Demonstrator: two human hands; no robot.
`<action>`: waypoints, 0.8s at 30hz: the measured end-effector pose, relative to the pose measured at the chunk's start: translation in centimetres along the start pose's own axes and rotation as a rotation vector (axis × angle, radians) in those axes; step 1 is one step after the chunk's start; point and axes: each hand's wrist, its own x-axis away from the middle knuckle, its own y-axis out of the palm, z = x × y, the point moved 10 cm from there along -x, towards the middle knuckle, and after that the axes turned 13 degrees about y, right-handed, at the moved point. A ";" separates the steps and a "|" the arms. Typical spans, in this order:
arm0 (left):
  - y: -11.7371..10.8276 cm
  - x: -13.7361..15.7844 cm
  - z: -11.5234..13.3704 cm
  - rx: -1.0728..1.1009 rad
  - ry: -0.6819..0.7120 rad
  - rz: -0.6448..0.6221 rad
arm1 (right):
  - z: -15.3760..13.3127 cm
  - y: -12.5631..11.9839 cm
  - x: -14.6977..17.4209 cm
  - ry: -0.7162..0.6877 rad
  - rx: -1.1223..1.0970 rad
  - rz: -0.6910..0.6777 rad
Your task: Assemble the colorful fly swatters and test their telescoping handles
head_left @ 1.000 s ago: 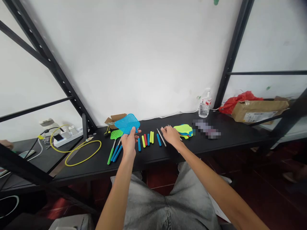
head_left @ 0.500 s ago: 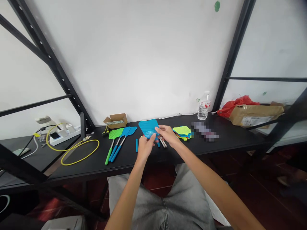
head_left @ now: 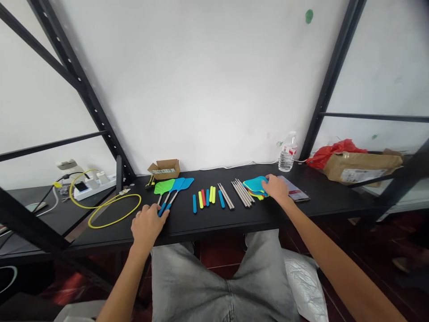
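Three assembled fly swatters lie at the left, a green one and two blue ones, heads pointing away from me. My left hand is closed over their handles, hiding the green grip and part of the blue grips. On the right, my right hand pinches the edge of a blue fly swatter head, which rests on top of a stack of coloured heads. Between the hands lie several loose blue, yellow and red handle grips and two groups of metal rods.
A phone lies beyond my right hand, with a water bottle behind it. A small open cardboard box stands at the back left. Yellow cable loops near a power strip. A larger carton sits far right.
The blue swatter head held in both hands has gone to the stack at the right. My left hand has moved left onto the swatter handles. The loose grips and rods now show.
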 end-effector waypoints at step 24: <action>-3.9 2.8 17.3 0.774 0.110 0.119 | -15.6 7.3 17.5 -0.027 -1.305 -0.958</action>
